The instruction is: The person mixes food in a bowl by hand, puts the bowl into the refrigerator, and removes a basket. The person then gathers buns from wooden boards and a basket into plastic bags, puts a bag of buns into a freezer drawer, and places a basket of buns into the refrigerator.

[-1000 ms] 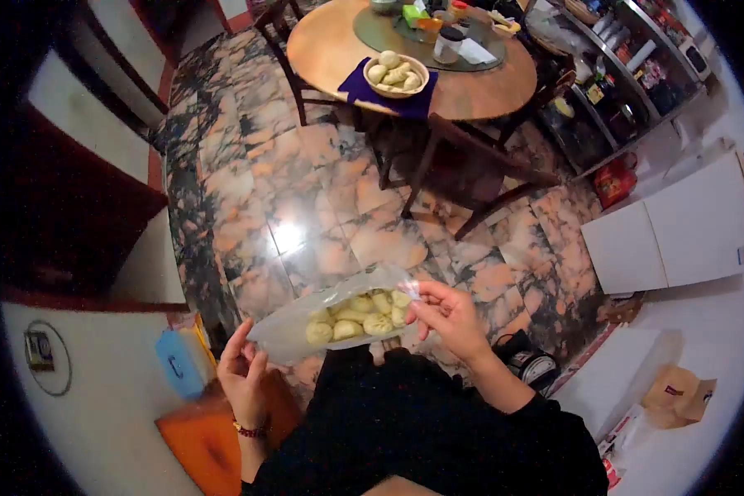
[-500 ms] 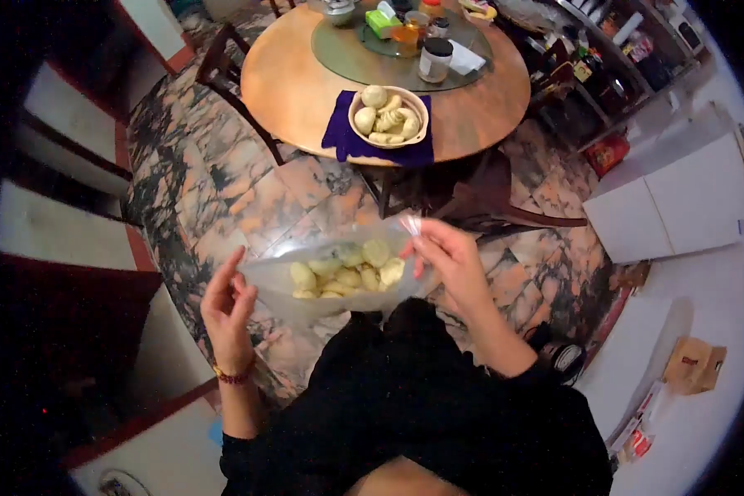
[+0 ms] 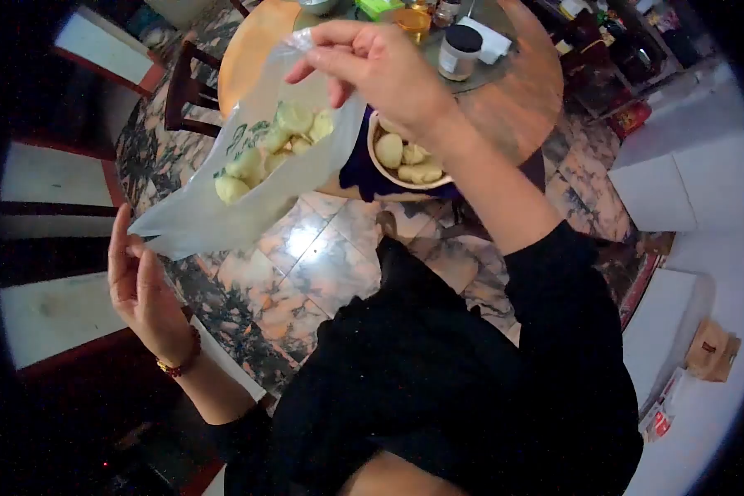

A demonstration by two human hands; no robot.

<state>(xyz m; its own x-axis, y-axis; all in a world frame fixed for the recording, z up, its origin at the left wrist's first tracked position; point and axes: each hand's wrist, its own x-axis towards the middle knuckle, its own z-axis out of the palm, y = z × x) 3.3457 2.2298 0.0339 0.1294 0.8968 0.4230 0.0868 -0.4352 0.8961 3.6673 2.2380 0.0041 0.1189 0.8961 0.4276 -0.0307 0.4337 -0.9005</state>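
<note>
A translucent plastic bag (image 3: 192, 221) is stretched at a slant in front of me, several pale buns (image 3: 260, 165) showing inside it. My right hand (image 3: 380, 70) pinches the bag's upper corner, above the table's near side. Lower on the left, my left hand (image 3: 147, 289) has thumb and fingers at the bag's other corner, which is drawn taut between the hands. Past my right wrist sits a bowl (image 3: 375, 157) of similar pale buns (image 3: 391, 150), partly hidden by the right hand and forearm. Under the bowl lies a dark purple cloth (image 3: 355, 175).
The round wooden table (image 3: 525, 91) carries a glass turntable (image 3: 504, 73) with a black-lidded jar (image 3: 460, 54) and a green packet (image 3: 379, 8). A dark chair (image 3: 192, 95) stands at its left. Marble-patterned floor (image 3: 306, 277) lies below; a white cabinet (image 3: 653, 194) is at right.
My right hand has risen up and left, lifting its end of the bag over the table edge. The left hand has shifted left. The bag went from level to steeply slanted, and the view moved nearer the table.
</note>
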